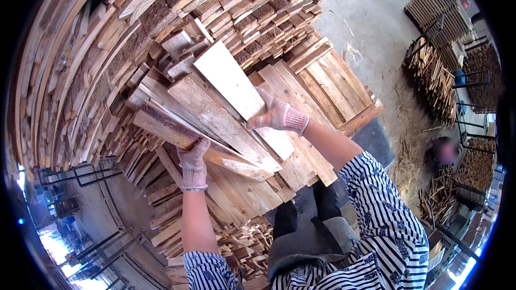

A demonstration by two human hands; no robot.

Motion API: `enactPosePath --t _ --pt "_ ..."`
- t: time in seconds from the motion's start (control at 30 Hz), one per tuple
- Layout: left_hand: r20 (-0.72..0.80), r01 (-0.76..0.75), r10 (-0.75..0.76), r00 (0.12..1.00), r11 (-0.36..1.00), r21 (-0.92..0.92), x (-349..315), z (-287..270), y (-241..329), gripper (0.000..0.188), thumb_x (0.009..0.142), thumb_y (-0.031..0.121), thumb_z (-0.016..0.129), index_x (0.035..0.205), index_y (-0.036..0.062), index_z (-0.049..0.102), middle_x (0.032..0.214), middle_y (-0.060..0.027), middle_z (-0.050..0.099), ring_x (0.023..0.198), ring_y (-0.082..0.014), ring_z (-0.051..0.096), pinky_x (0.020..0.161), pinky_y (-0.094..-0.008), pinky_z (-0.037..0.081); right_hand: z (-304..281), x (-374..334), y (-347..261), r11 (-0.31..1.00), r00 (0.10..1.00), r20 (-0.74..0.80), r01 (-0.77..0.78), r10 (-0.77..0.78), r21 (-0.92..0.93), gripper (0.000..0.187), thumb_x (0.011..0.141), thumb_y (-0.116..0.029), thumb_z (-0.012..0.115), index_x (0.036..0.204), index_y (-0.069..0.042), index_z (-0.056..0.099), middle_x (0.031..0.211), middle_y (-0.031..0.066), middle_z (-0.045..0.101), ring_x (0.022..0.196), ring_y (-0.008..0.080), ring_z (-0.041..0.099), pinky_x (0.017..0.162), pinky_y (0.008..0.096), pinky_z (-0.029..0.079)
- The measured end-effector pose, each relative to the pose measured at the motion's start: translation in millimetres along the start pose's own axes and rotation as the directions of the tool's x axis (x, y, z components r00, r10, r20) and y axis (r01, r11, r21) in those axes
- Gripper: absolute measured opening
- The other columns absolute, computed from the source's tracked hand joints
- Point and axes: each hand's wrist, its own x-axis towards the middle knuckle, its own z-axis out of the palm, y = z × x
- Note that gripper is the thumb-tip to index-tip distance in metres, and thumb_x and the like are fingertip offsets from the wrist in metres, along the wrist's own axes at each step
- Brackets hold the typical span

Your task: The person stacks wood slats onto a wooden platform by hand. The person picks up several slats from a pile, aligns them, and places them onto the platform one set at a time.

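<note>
My left hand [192, 165], in a pale knitted glove, is closed round the near edge of a bark-edged wooden board [231, 162]. My right hand [277, 114], gloved the same way, grips the right edge of a pale, smooth board [228, 78]; its thumb lies on the face and some fingers are hidden. Between the two hands lies a rough, greyish plank [215, 115], with more loose boards under and behind it. All of these slant across flat wooden boards [236, 193] right before my body.
A tall stack of planks [86, 70] curves across the left and back. Short offcuts [247, 247] lie heaped near my legs. To the right is concrete floor [365, 11] with wood debris, bundled sticks [432, 78] on racks, and another person [445, 151] farther off.
</note>
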Motion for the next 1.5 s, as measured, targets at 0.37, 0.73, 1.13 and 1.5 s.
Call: enactPosePath --t 0.37,0.73,1.13,1.5 --pt "-0.088 -0.136 0.127 0.988 0.985 -0.103 39 -52 -79 0.098 0.072 0.014 0.088 0.152 0.0127 0.031 0.142 -0.0062 0.047 0.125 -0.0192 0.048 0.109 -0.0407 0.041 12 18 0 0.975 0.979 -0.008 0.205 -0.205 0.087 0.118 0.065 -0.034 0.093 0.153 0.004 0.024 0.142 0.0227 0.052 0.134 0.0302 0.048 0.113 0.0368 0.038" --pt "-0.11 -0.091 0.082 0.991 0.992 -0.087 10 5 -20 0.092 0.075 0.005 0.083 0.15 0.0044 0.029 0.144 -0.0117 0.043 0.124 -0.0237 0.05 0.105 -0.0395 0.047 -27 16 19 0.93 0.993 0.116 -0.034 -0.009 0.366 0.103 0.08 -0.024 0.086 0.154 0.002 0.019 0.114 0.0145 0.071 0.104 0.0216 0.068 0.1 0.0326 0.05" --pt "-0.165 -0.16 0.169 0.972 0.985 0.07 9 -38 -58 0.118 0.074 0.008 0.084 0.157 0.0056 0.0 0.154 -0.0134 0.033 0.133 -0.0213 0.043 0.115 -0.0361 0.035 -51 -90 -12 0.983 0.941 -0.285 -0.186 0.18 0.006 0.11 0.066 -0.044 0.09 0.147 0.006 0.035 0.13 0.0269 0.06 0.123 0.0326 0.059 0.105 0.0367 0.046" --pt "-0.13 -0.029 0.034 0.991 0.999 0.045 33 -82 -116 0.071 0.081 0.012 0.075 0.142 -0.0005 0.041 0.14 -0.0118 0.051 0.121 -0.0219 0.056 0.107 -0.0361 0.046 -6 -31 -24 0.953 0.817 -0.492 -0.273 0.301 0.129 0.087 0.082 -0.024 0.078 0.148 0.003 0.028 0.128 0.027 0.056 0.12 0.0344 0.058 0.106 0.0387 0.047"
